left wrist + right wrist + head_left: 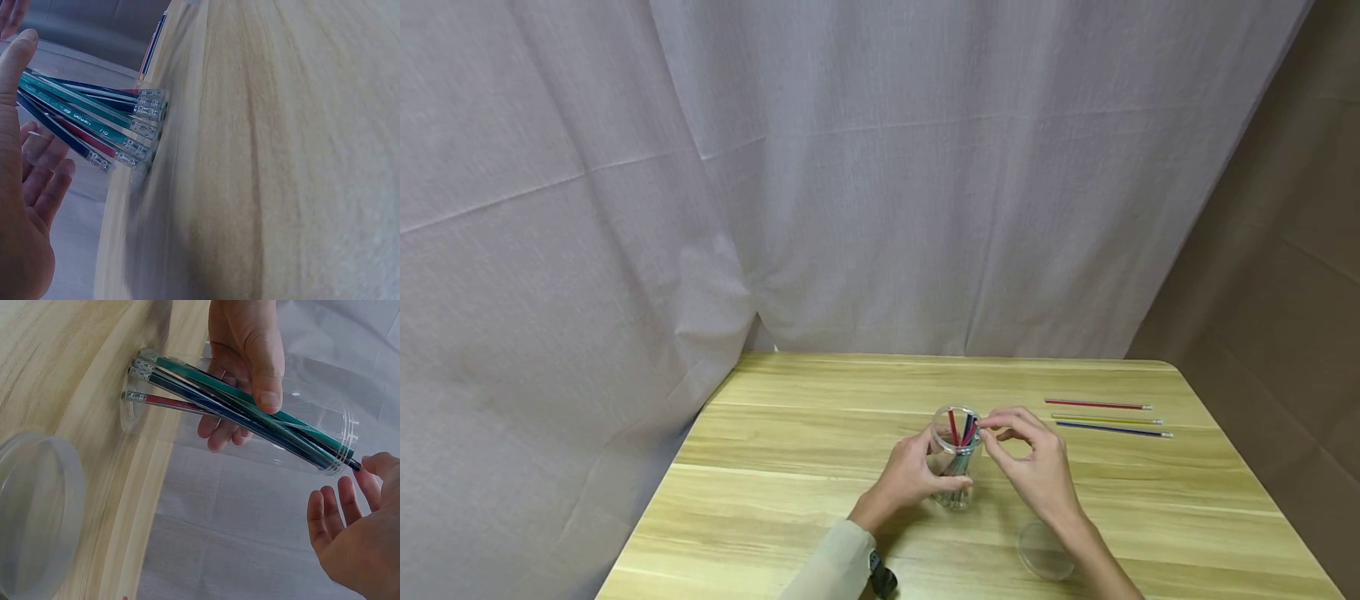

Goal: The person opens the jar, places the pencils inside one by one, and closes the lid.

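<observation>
My left hand grips a clear plastic jar round its side, and the jar stands on the table. Inside it several pencils lean with their eraser ends down: green, dark blue and red. At the jar's open mouth, the thumb and index finger of my right hand pinch the end of a dark pencil that pokes just past the rim. The other fingers of that hand spread loosely beside the jar.
On the table's right side lie a red pencil, a yellow pencil and a blue pencil, roughly parallel. A clear round lid rests near my right forearm. Grey curtain hangs behind the wooden table.
</observation>
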`<move>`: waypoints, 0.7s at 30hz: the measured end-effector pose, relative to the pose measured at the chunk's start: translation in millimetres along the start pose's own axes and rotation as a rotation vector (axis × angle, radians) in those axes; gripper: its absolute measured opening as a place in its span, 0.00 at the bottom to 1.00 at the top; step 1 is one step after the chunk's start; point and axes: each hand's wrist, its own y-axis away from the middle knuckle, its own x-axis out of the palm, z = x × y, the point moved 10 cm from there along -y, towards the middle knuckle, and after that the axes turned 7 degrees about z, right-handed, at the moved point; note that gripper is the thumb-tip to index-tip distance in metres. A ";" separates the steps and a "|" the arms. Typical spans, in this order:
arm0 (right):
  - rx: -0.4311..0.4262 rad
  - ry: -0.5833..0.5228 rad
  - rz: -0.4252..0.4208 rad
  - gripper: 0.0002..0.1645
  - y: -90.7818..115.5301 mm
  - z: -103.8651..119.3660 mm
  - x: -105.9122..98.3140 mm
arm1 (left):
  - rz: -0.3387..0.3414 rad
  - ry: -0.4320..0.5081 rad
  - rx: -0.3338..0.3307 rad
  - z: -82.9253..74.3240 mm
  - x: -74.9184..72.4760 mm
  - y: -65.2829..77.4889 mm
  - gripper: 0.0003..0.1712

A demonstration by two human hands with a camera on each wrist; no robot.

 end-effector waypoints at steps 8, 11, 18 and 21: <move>0.010 0.010 -0.010 0.13 0.4 0.2 -1.9 | 0.009 0.013 0.003 -0.4 0.6 0.0 0.39; 0.010 -0.003 -0.007 0.13 0.6 -1.9 -2.3 | 0.007 0.012 0.011 -0.9 0.8 0.1 0.40; 0.008 -0.052 -0.030 0.15 0.6 -7.4 -10.7 | -0.002 0.007 -0.003 0.8 0.8 0.1 0.41; 0.029 -0.051 -0.040 0.15 1.6 -12.3 -15.8 | -0.003 0.007 -0.007 1.5 1.0 0.1 0.41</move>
